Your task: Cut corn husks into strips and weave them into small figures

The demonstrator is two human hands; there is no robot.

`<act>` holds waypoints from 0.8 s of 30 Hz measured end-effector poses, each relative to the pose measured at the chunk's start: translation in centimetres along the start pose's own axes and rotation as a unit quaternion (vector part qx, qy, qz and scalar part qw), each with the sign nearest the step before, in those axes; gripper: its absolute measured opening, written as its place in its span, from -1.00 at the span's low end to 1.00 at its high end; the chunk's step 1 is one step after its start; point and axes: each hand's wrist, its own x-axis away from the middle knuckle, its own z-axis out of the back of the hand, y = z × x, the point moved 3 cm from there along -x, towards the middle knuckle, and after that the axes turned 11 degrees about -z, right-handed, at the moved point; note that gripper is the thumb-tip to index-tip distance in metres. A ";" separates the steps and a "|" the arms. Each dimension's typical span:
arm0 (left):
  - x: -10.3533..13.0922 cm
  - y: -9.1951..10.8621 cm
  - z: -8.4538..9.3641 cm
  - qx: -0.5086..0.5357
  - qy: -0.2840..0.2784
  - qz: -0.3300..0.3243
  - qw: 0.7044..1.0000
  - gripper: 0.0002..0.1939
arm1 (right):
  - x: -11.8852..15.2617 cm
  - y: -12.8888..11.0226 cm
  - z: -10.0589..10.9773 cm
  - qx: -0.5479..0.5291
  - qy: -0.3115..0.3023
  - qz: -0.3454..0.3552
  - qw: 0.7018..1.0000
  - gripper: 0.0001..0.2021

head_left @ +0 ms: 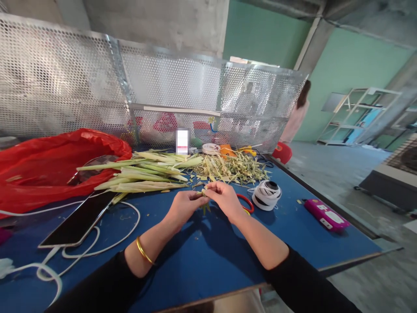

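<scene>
My left hand (185, 208) and my right hand (226, 201) meet over the middle of the blue table (208, 256). Thumb and fingers of both pinch a small yellow-green plant strip (205, 208), mostly hidden by the fingertips, its thin ends hanging below. Just beyond lies a heap of small pale-green plant pieces (236, 168). To its left, long pale-green husk-like leaves (150, 174) are stacked lengthwise. Beside my right hand shows a red loop handle (246, 202), partly covered by that hand. A spool of white cord (267, 196) stands to the right of it.
An open red plastic bag (48, 163) fills the left side. A phone (78, 219) lies before it with a white cable (137, 217). A magenta packet (327, 215) sits near the right edge. Perforated metal panels (172, 82) line the back; a person (296, 113) is beyond.
</scene>
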 end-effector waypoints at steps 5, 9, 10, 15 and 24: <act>0.0 0.0 0.2 -0.018 0.018 0.018 1.000 -0.60 | 0.0 0.0 0.0 0.023 0.002 0.012 1.000 -0.80; 0.1 -0.1 0.1 0.002 0.018 0.030 0.999 -0.60 | -0.1 0.0 0.0 0.020 -0.002 0.016 1.000 -0.82; 0.1 -0.2 0.1 0.007 0.017 0.030 0.999 -0.60 | -0.1 -0.1 0.0 0.020 -0.002 0.017 1.000 -0.83; 0.2 -0.5 0.1 0.000 0.027 0.023 0.999 -0.62 | 0.0 0.1 0.0 0.034 0.001 0.020 0.999 -0.84; 0.2 -0.4 0.0 0.098 0.013 0.081 0.992 -0.60 | 0.0 -0.5 0.5 -0.048 0.011 -0.015 0.999 -0.75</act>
